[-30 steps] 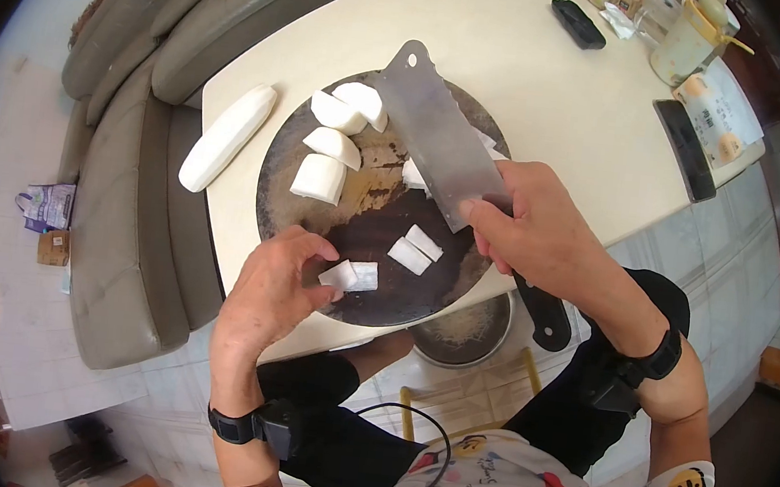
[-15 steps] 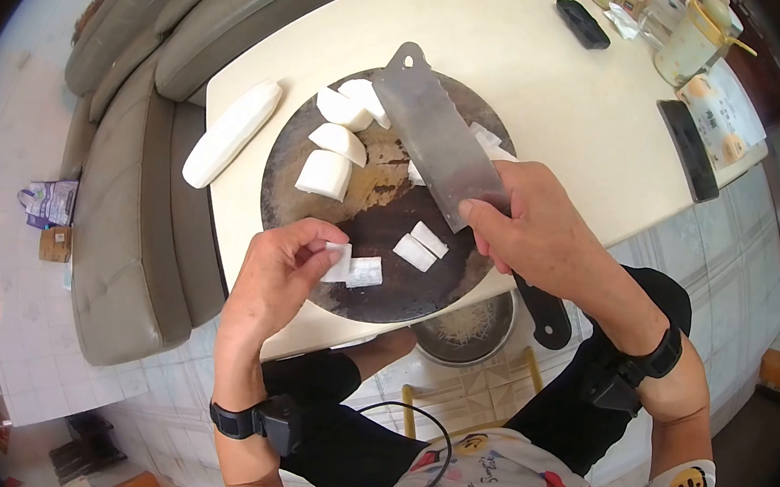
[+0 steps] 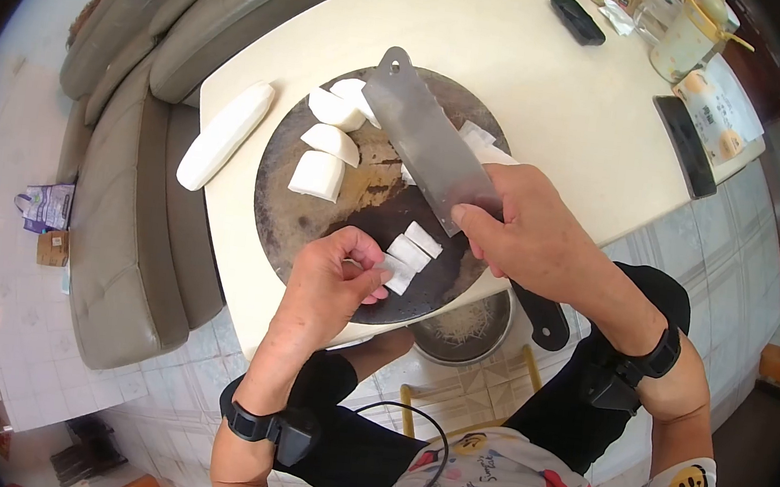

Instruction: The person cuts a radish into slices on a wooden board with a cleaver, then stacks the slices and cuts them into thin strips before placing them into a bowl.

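My right hand (image 3: 535, 223) grips a cleaver (image 3: 429, 143), its broad blade slanting to the upper left over the round cutting board (image 3: 278, 222). In the fingers of my left hand (image 3: 329, 280) is a white radish slice (image 3: 397, 276), low over the board's near part. Two more slices, a middle one (image 3: 409, 253) and an upper one (image 3: 424, 239), lie side by side just beyond it. Thick radish chunks, among them a near one (image 3: 317, 175) and a half-round one (image 3: 331, 144), sit on the board's left part. Other pale pieces (image 3: 475, 136) are partly hidden behind the blade.
A long peeled radish (image 3: 225, 136) lies on the table (image 3: 575, 111), left of the board. Below the table edge stands a metal bowl (image 3: 496, 334) with white shreds. A phone (image 3: 685, 146), a dark object (image 3: 577, 21) and a jar (image 3: 685, 37) are at right. A sofa (image 3: 127, 216) borders the left.
My left hand has moved right with the radish slice, bringing it beside the two slices lying on the board. My right hand and the cleaver have hardly moved.
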Motion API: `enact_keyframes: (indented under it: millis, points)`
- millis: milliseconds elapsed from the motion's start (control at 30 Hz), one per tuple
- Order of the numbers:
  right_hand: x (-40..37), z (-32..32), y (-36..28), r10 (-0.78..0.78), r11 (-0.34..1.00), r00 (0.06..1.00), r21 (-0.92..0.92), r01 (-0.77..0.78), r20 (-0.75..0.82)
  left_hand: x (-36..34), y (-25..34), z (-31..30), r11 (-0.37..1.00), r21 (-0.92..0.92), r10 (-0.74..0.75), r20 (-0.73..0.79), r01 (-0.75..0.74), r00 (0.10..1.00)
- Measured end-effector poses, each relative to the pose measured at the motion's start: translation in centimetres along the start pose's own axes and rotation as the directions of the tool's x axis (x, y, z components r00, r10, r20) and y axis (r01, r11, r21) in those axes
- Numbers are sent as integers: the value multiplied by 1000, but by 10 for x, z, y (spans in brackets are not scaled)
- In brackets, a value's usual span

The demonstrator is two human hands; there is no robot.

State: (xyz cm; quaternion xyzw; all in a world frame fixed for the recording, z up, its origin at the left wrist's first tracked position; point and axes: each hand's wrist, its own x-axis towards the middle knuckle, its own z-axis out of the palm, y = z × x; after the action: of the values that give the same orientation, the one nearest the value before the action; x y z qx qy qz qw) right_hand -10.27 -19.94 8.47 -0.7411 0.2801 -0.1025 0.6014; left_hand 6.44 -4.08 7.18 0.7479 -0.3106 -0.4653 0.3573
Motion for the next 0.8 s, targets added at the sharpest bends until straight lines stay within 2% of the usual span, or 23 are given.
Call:
enact_keyframes:
  millis: [67,133,167,233,267,333,367,433,567,633,800]
  points:
    - [0,0,0,-15,1000,1000,-16,15,13,1,-1,2,1000,26,11,-21,-10,1000]
    - [0,0,0,-14,1000,1000,-25,14,12,1,-2,2,985,164,67,-65,-56,996]
    - [0,1,0,-13,999,1000,-33,14,11,2,-3,3,985,164,67,-65,-56,996]
    - [0,1,2,-27,999,1000,-41,27,3,2,-6,3,938,305,203,-101,-164,974]
    - [0,2,2,-41,998,999,-50,41,-6,1,-4,1,939,304,203,-102,-163,974]
    - [0,2,2,-55,997,998,-52,54,-12,-5,4,-9,852,479,283,-85,-210,955]
    - [0,2,1,-68,996,998,-52,67,-20,-8,7,-14,852,480,283,-84,-210,956]
    - [0,1,2,-58,996,998,-62,57,-18,-14,12,-21,783,604,239,-71,-149,968]
    - [0,2,4,-53,992,998,-112,51,-21,-13,8,-22,801,576,245,-66,-164,967]
    - [1,3,4,-60,992,998,-114,57,-25,-13,7,-23,771,618,212,-26,-151,977]
    - [1,5,6,-86,989,996,-120,81,-38,-16,0,-30,758,636,241,-63,-147,969]
